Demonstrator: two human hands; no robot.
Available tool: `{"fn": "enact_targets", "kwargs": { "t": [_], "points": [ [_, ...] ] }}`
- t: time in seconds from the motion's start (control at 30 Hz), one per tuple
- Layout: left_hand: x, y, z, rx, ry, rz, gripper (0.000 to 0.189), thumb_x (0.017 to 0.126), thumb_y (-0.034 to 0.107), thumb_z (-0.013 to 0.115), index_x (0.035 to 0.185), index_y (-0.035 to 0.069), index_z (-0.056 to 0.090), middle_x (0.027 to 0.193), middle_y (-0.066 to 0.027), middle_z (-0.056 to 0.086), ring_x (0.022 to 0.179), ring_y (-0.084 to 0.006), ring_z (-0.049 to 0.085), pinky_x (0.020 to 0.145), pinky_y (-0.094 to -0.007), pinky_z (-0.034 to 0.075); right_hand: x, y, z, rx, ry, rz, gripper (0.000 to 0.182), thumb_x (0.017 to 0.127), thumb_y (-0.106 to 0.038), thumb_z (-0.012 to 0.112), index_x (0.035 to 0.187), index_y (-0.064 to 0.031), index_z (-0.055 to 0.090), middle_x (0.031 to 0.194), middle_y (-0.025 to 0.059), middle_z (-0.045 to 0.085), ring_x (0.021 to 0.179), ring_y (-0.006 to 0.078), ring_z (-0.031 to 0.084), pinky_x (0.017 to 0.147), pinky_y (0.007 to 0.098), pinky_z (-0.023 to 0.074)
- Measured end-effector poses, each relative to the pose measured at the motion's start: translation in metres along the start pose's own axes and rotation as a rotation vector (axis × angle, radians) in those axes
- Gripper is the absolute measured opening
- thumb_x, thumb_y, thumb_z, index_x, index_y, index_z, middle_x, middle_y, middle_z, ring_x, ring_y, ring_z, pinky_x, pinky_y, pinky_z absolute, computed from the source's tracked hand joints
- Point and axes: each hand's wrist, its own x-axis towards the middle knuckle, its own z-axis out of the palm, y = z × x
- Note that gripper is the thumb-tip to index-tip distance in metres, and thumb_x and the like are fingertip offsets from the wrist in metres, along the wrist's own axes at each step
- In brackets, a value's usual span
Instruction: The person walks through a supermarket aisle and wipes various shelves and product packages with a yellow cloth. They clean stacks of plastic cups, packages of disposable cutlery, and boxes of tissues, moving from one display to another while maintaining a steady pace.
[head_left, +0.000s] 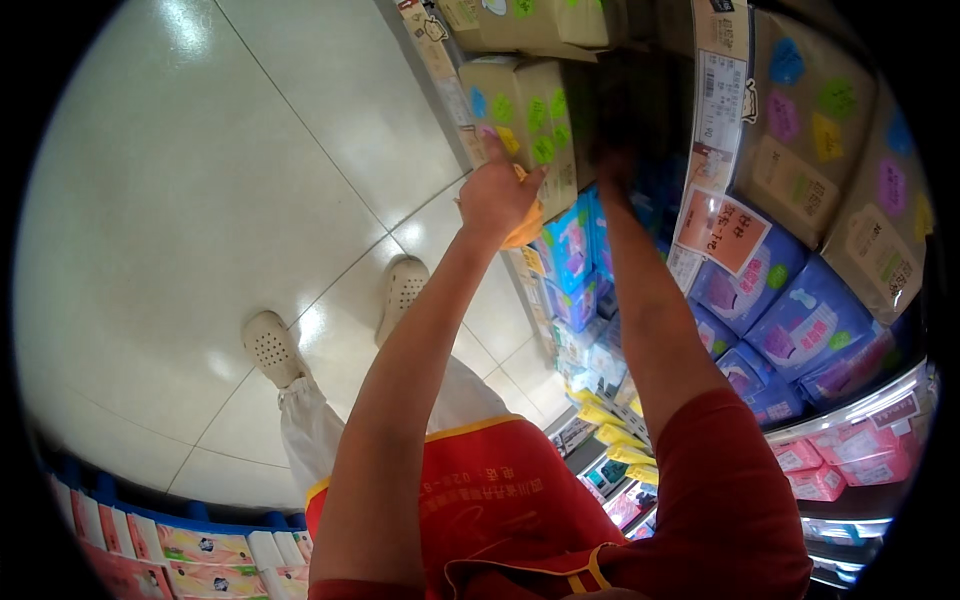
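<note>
Beside the front row of brown packages (517, 97) on a shelf, my left hand (495, 187) is closed on an orange cloth (527, 225). Its index finger extends onto the nearest package, which bears green, blue and yellow stickers. My right hand (616, 161) reaches into the dark gap of the shelf behind that package; its fingers are lost in shadow, so what it touches cannot be told. Blue packages (570, 244) stand below the brown ones, close to both hands.
An upper shelf at right holds brown packages (795, 135) and purple packages (810, 315); an orange sign (722, 231) hangs from its edge. Pink packages (862, 454) lie farther down. Tissue packs (206, 546) fill a blue rack at lower left. Tiled floor (187, 225) lies at left.
</note>
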Motion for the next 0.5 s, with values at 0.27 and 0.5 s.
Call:
{"fn": "enact_targets", "kwargs": {
  "t": [0.27, 0.5],
  "points": [
    [-0.004, 0.008, 0.003, -0.029, -0.036, 0.026, 0.096, 0.084, 0.054, 0.055, 0.141, -0.010, 0.013, 0.080, -0.0212, 0.066, 0.074, -0.0349, 0.066, 0.061, -0.0412, 0.051, 0.049, 0.049, 0.011, 0.272, 0.169, -0.186, 0.068, 0.087, -0.055, 0.051, 0.132, -0.0037, 0.047, 0.133, 0.0221, 0.047, 0.123, 0.0367, 0.045, 0.102, 0.0420, 0.0374],
    [-0.001, 0.001, -0.004, 0.004, -0.043, -0.006, 0.095, 0.085, 0.055, 0.054, 0.141, -0.010, 0.014, 0.081, -0.0202, 0.066, 0.075, -0.0344, 0.066, 0.062, -0.0410, 0.051, 0.038, 0.006, 0.000, 0.484, 0.158, -0.216, 0.059, 0.089, -0.050, 0.053, 0.124, -0.0019, 0.055, 0.125, 0.0209, 0.055, 0.116, 0.0353, 0.052, 0.098, 0.0396, 0.0406]
  ]
}}
